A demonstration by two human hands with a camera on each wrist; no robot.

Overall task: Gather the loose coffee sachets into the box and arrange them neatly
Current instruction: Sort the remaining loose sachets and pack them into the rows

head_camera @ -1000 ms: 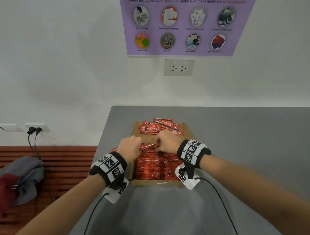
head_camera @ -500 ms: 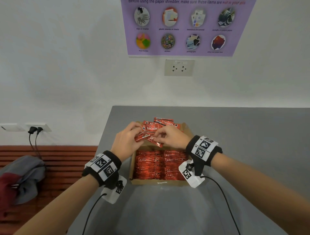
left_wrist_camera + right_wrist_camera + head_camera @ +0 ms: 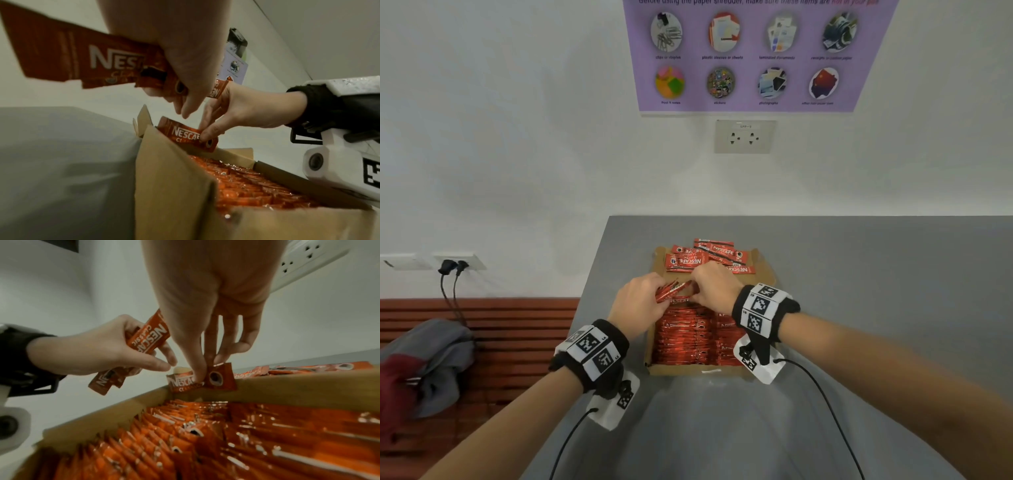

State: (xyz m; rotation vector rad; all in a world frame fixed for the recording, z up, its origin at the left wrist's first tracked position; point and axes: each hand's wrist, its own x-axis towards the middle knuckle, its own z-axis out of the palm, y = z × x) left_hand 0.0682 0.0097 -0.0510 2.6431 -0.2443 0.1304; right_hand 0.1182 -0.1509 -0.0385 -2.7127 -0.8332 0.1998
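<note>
An open cardboard box (image 3: 681, 369) (image 3: 174, 186) (image 3: 287, 386) on the grey table holds rows of red Nescafe sachets (image 3: 688, 335) (image 3: 205, 443) standing on edge. Loose sachets (image 3: 709, 257) lie in a pile on its far flap. My left hand (image 3: 643, 298) (image 3: 185, 56) (image 3: 115, 352) grips a small bundle of sachets (image 3: 82, 60) (image 3: 148, 339) above the box's far left. My right hand (image 3: 714, 284) (image 3: 205, 340) (image 3: 236, 110) pinches a single sachet (image 3: 201, 381) (image 3: 191, 136) at the far end of the left row, its lower part inside the box.
The grey table (image 3: 859, 291) ends at a left edge beside a wooden bench (image 3: 482, 325) with a grey and red bag (image 3: 417, 370). Wall sockets (image 3: 744, 137) and a purple poster (image 3: 750, 54) are behind. Cables run from both wrist units.
Both hands dropped back from the loose pile toward the box. The right hand now lowers one sachet into the far end of the left row while the left keeps its bundle.
</note>
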